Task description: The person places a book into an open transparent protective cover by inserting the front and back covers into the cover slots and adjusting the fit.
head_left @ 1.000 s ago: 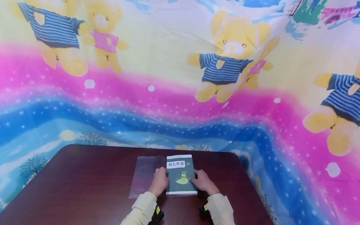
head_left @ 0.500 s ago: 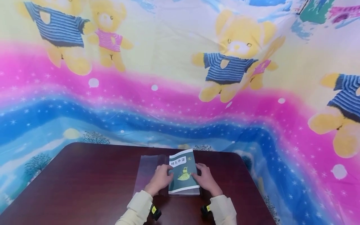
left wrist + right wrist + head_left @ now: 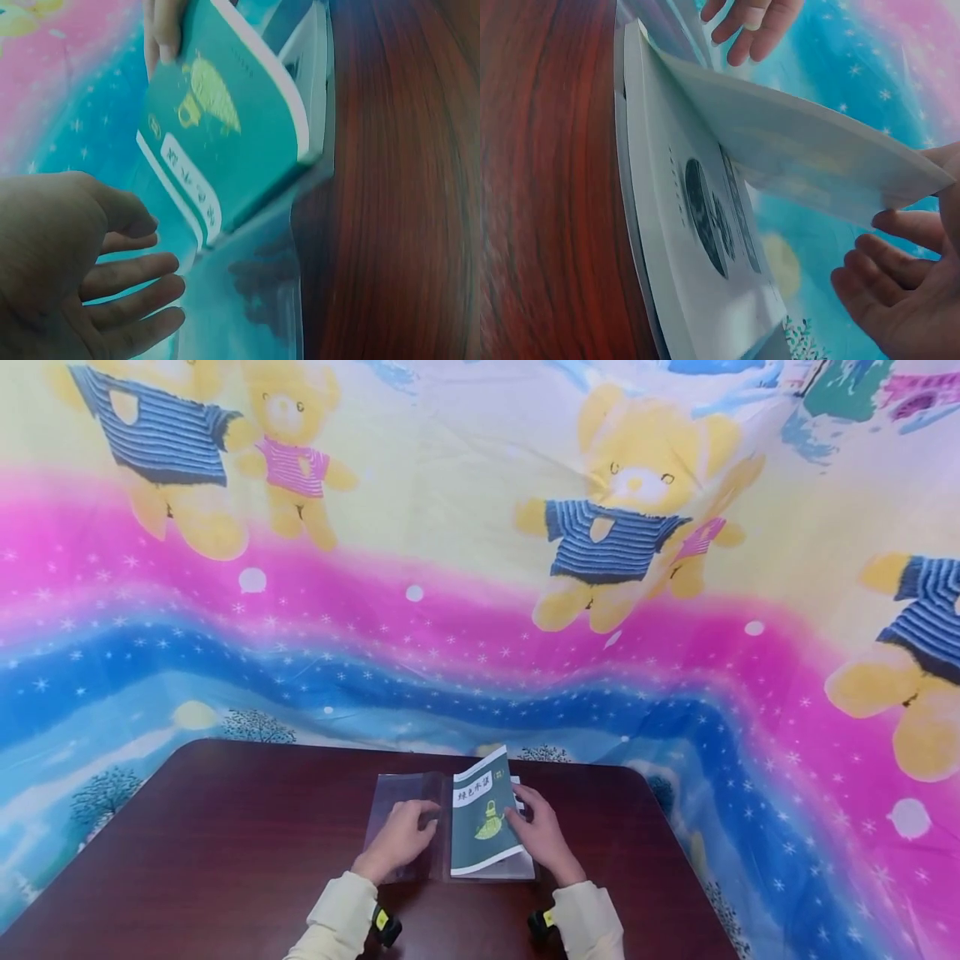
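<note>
A book with a green front cover lies on the table, its cover raised at the right edge and still joined at the left spine. My right hand pinches that free edge between thumb and index finger, as the right wrist view shows. Under the cover, a white printed page with a dark oval picture is exposed. To the left spreads a clear plastic book cover, which also shows beneath the book. Over this plastic is my left hand, fingers apart and holding nothing, left of the spine.
The dark reddish wooden table has rounded far corners. Right behind it hangs a cloth backdrop printed with bears and snowflakes. Black wrist devices sit at both cuffs.
The book's front cover has been lifted from flat to a slant, baring the page beneath. My left hand has left the book's left edge and moved left over the plastic.
</note>
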`<state>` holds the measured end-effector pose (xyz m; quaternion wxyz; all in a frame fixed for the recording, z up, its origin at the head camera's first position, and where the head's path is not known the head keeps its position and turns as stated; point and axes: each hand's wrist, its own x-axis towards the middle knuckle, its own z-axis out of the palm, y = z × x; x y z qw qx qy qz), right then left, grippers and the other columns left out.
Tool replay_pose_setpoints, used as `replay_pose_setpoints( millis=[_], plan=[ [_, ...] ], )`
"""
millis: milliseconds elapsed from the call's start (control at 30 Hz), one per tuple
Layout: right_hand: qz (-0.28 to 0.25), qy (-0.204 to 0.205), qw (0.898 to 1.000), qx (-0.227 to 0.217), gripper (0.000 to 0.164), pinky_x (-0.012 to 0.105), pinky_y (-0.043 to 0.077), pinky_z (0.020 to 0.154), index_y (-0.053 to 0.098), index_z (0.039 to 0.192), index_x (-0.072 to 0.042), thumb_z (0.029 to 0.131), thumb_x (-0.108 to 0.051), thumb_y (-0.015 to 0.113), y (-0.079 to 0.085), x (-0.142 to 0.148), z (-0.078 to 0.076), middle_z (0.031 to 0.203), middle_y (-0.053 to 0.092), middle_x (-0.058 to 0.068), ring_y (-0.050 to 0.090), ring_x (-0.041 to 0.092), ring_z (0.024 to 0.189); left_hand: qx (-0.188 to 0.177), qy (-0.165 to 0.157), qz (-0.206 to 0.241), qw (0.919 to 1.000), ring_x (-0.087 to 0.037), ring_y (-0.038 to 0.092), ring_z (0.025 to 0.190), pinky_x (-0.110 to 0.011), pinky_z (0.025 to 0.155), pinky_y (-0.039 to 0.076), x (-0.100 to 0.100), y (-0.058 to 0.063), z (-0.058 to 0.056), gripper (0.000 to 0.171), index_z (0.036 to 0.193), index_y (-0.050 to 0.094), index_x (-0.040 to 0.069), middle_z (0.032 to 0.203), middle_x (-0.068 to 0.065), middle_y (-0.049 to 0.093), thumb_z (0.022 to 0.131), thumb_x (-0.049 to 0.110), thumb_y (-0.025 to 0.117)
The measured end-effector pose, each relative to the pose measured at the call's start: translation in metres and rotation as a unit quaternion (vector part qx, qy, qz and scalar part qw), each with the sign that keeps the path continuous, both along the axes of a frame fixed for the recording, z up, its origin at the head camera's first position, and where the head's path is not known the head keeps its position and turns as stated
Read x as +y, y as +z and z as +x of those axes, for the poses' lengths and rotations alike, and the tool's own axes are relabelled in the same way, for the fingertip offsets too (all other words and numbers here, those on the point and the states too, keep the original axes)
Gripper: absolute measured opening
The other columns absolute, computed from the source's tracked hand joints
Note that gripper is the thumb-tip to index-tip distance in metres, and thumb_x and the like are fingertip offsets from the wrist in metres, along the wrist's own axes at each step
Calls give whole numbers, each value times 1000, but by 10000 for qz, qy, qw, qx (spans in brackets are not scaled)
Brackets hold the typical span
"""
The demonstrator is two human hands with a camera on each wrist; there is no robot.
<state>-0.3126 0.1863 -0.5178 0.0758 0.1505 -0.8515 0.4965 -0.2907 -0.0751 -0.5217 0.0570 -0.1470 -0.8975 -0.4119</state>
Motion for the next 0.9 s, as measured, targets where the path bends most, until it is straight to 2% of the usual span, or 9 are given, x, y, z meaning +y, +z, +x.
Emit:
replay_pose_setpoints(
  millis=[133, 367, 567, 733, 900],
  plan=[
    [-270, -11, 9996, -34, 48, 45, 58, 94, 53, 147, -4, 100, -6, 60, 1, -9, 1, 147, 54, 20, 62, 38, 121, 153, 61, -89, 9998, -38, 63, 118, -54, 96, 55, -13, -5, 1, 30, 125, 68, -4, 124, -19, 69, 95, 3, 66],
    [-518, 11, 9986, -100, 49, 58, 43, 110, 50, 150, -5, 101, -4, 57, 4, -24, 3, 151, 52, 17, 47, 39, 140, 374, 121, -324, 9987, -39, 61, 123, -54, 100, 52, -29, -12, -2, 32, 125, 68, -4, 129, -21, 66, 94, 2, 68],
    [-693, -39, 9976, 16, 49, 57, 41, 112, 48, 151, -5, 102, -1, 53, 8, -38, 4, 154, 49, 15, 42, 37, 145, 481, 191, -554, 9971, -44, 56, 129, -57, 103, 49, -37, -20, -8, 30, 122, 70, -5, 135, -27, 61, 93, 1, 67],
    [-771, -18, 9970, 48, 49, 54, 41, 112, 50, 150, -7, 102, -1, 53, 8, -49, 4, 153, 50, 13, 43, 34, 144, 342, 131, -668, 9971, -47, 47, 137, -59, 108, 44, -40, -26, -9, 34, 127, 67, -7, 146, -30, 51, 93, 2, 67],
    [-495, 607, 9969, -15, 48, 58, 31, 117, 44, 152, -1, 104, 0, 47, 9, -59, 3, 157, 43, 19, 36, 39, 147, 114, 22, -775, 9969, -49, 41, 141, -61, 111, 40, -42, -29, -9, 38, 131, 64, -8, 149, -31, 47, 94, 2, 66]
  ],
)
